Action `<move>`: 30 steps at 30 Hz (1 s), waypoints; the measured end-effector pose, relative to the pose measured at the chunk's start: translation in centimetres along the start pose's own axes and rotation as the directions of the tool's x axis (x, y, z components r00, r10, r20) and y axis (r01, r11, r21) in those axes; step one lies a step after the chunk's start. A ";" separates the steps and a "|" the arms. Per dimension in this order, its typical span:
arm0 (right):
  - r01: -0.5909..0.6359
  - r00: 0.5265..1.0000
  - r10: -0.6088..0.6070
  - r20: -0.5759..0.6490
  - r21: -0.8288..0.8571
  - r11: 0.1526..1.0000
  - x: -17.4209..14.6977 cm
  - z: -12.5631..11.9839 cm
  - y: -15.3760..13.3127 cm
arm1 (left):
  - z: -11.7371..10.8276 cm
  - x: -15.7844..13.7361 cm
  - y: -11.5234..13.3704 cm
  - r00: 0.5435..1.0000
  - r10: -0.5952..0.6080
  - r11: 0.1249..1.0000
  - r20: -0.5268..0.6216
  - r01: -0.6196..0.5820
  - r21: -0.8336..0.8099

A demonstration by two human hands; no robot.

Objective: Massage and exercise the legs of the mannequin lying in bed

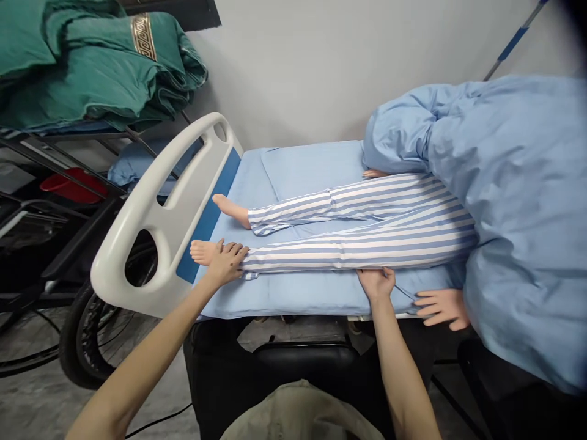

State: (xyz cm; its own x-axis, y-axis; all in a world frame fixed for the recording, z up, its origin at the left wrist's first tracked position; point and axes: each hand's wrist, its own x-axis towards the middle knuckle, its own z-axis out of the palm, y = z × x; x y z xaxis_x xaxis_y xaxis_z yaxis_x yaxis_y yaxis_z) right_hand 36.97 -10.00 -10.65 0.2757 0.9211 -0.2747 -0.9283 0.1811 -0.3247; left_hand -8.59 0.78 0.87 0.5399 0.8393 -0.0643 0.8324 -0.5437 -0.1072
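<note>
A mannequin in blue-and-white striped trousers (389,243) lies on the bed, legs stretched toward the footboard. My left hand (227,261) wraps over the ankle of its near leg, at the trouser cuff; the near foot (200,251) shows beyond it. Under the same leg, around the knee or lower thigh, my right hand (376,283) reaches in palm up and supports it. Its fingertips are hidden beneath the leg, with the thumb showing. The far foot (232,211) rests apart on the light blue sheet (293,299).
A blue quilt (518,201) covers the upper body, with a mannequin hand (443,308) sticking out. At left rise the white footboard (151,177), a wheelchair wheel (85,342) and a rack with green cloth (105,67). A black chair (307,360) stands before me.
</note>
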 end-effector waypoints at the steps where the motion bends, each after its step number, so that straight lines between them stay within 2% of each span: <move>1: -0.002 1.000 0.002 -0.002 -0.011 1.000 0.0 0.0 0.0 | 0.4 -0.5 0.5 0.999 -0.018 0.999 -0.048 0.016 -0.047; 3: 0.004 1.000 -0.004 -0.005 -0.033 0.999 0.0 0.1 0.0 | 1.5 -1.7 2.0 0.980 -0.100 0.985 -0.175 0.072 -0.160; 4: 0.008 1.000 -0.008 -0.004 -0.043 0.999 0.0 0.1 0.0 | 2.1 -2.4 2.9 0.955 -0.168 0.968 -0.246 0.112 -0.226; 5: 0.010 1.000 -0.010 -0.001 -0.051 0.999 0.0 0.1 0.0 | 2.8 -3.1 3.9 0.911 -0.265 0.938 -0.317 0.167 -0.302; 6: 0.011 1.000 -0.011 0.004 -0.058 0.998 -0.1 0.1 -0.1 | 3.6 -3.7 4.9 0.846 -0.383 0.890 -0.370 0.229 -0.395; 7: 0.010 1.000 -0.010 0.011 -0.064 0.998 -0.1 0.1 -0.1 | 4.4 -4.1 5.9 0.756 -0.522 0.809 -0.395 0.293 -0.509; 8: 0.010 1.000 -0.009 0.016 -0.069 0.998 -0.1 0.1 -0.1 | 5.1 -4.4 6.7 0.645 -0.670 0.685 -0.369 0.345 -0.642; 9: 0.009 1.000 -0.008 0.018 -0.076 0.997 -0.1 0.1 -0.1 | 5.8 -4.4 7.4 0.542 -0.792 0.524 -0.282 0.365 -0.770; 10: 0.008 1.000 -0.007 0.017 -0.085 0.996 -0.1 0.1 -0.1 | 6.3 -4.3 7.9 0.464 -0.871 0.346 -0.159 0.352 -0.870; 11: 0.010 1.000 -0.009 0.014 -0.098 0.995 0.0 0.2 0.0 | 6.8 -4.0 8.1 0.430 -0.902 0.181 -0.029 0.316 -0.931; 12: 0.015 1.000 -0.014 0.011 -0.114 0.993 0.0 0.3 0.1 | 7.1 -3.6 8.2 0.441 -0.894 0.056 0.075 0.276 -0.960; 13: 0.023 1.000 -0.021 0.010 -0.135 0.991 0.0 0.4 0.1 | 7.4 -3.3 8.1 0.479 -0.867 -0.019 0.137 0.242 -0.970; 14: 0.030 1.000 -0.029 0.012 -0.158 0.987 0.0 0.6 0.2 | 7.5 -2.9 7.9 0.532 -0.832 -0.045 0.159 0.220 -0.974; 16: 0.042 0.999 -0.040 0.016 -0.200 0.979 0.0 0.9 0.4 | 7.8 -2.6 7.5 0.626 -0.767 -0.007 0.139 0.209 -0.978; 17: 0.044 0.999 -0.042 0.016 -0.214 0.976 -0.1 1.1 0.3 | 7.8 -2.7 7.3 0.657 -0.744 0.030 0.121 0.214 -0.976; 19: 0.021 1.000 -0.024 -0.010 -0.237 0.971 -0.2 1.4 0.0 | 8.0 -3.1 7.1 0.702 -0.707 0.107 0.082 0.221 -0.969; 21: -0.062 0.996 0.038 -0.084 -0.298 0.953 -0.3 1.8 -0.7 | 8.1 -3.9 7.1 0.734 -0.678 0.177 0.033 0.206 -0.962; 23: -0.187 0.974 0.116 -0.193 -0.409 0.893 -0.6 2.0 -1.6 | 8.2 -4.7 7.2 0.742 -0.670 0.214 -0.005 0.187 -0.959; 25: -0.292 0.946 0.158 -0.282 -0.535 0.793 -1.2 2.2 -2.6 | 8.2 -5.3 7.2 0.721 -0.693 0.207 -0.019 0.173 -0.963; 27: -0.335 0.933 0.141 -0.330 -0.659 0.674 -2.0 2.5 -3.1 | 8.1 -5.6 7.0 0.686 -0.728 0.175 -0.011 0.170 -0.970; 30: -0.306 0.942 0.027 -0.334 -0.824 0.478 -3.7 3.0 -2.8 | 7.5 -5.4 6.6 0.656 -0.754 0.112 0.021 0.160 -0.981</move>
State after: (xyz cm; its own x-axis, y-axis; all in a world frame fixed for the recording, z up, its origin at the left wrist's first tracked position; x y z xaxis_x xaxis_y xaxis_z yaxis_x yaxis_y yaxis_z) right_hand 37.79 -12.94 -6.03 0.3179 0.7578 -0.5698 -0.3227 -0.4786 -0.8166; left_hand -6.89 -7.30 -6.94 -0.2764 0.9609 0.0181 0.3021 0.0690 0.9508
